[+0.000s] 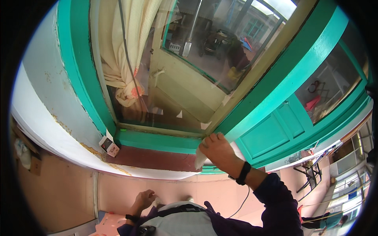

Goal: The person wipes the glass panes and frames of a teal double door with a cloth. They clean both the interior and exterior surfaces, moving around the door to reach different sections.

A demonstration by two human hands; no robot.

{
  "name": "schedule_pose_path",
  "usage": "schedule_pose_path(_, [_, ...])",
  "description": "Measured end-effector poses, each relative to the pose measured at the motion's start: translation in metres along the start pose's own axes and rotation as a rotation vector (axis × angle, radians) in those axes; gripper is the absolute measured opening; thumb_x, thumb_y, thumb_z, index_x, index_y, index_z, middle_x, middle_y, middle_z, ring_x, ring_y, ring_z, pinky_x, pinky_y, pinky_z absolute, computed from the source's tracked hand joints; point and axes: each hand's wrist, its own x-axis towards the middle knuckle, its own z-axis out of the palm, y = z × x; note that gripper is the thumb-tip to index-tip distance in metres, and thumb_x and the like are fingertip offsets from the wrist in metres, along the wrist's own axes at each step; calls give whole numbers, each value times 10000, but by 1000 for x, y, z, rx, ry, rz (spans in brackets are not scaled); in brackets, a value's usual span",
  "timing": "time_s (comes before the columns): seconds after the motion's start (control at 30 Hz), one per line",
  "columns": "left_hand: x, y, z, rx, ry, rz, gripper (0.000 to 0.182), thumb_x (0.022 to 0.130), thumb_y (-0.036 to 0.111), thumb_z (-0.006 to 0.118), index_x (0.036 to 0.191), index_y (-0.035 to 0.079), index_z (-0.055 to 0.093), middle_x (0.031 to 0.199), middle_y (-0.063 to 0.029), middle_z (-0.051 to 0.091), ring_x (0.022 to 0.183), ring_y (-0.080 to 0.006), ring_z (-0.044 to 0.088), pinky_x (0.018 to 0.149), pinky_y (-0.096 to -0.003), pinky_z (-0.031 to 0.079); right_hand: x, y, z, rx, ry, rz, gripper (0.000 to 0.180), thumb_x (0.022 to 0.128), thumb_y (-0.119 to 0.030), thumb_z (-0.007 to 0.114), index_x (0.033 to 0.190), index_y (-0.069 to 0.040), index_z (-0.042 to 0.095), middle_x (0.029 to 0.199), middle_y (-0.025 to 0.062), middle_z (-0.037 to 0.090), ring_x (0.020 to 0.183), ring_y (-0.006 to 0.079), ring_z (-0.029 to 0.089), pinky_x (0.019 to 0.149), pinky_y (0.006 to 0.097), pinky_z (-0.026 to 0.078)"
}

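Note:
My right hand (pixel 217 150) holds a whitish cloth (pixel 201 156) against the lower right corner of a window, where the green wooden frame (pixel 165 141) meets the post. Part of the cloth hangs over the end of the dark red windowsill (pixel 153 157). Low in front of my body is my left hand (pixel 144 199), away from the window, its fingers curled; whether it holds anything cannot be told. Behind the window glass (pixel 165 103) hangs a knotted cream curtain (pixel 124 67).
A small open box (pixel 110 147) stands at the sill's left end. A pink plastic stool (pixel 110 224) is at the lower left. On the right are a green panelled door (pixel 271 135), a dark folding frame (pixel 310 177) and another person (pixel 330 221) at the far lower right.

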Motion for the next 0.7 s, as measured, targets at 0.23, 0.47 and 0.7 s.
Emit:
schedule_pose_path(0.23, [-18, 5, -7, 53, -8, -67, 327, 935, 245, 726, 1151, 1, 750, 958, -209, 785, 895, -365, 772, 837, -440, 613, 5, -2, 15, 135, -10, 32, 288, 784, -75, 720, 1060, -145, 763, 1040, 101, 662, 1059, 307, 608, 907, 440, 462])
schedule_pose_path(0.47, [-24, 17, -8, -100, 93, -69, 315, 960, 252, 718, 1165, 13, 731, 983, -192, 786, 910, -353, 769, 832, -427, 604, 8, -7, 8, 233, 382, 156, 343, 764, -105, 757, 1101, -169, 767, 979, 93, 637, 1000, 328, 608, 823, 452, 500])
schedule_pose_path(0.7, [-10, 79, -46, -568, 206, 94, 528, 997, 127, 709, 1486, 7, 549, 1378, -133, 690, 1221, -223, 695, 954, -350, 583, 22, -116, 36, 749, 404, -46, 366, 773, -68, 737, 1122, -176, 755, 955, 109, 634, 947, 341, 610, 814, 463, 512])
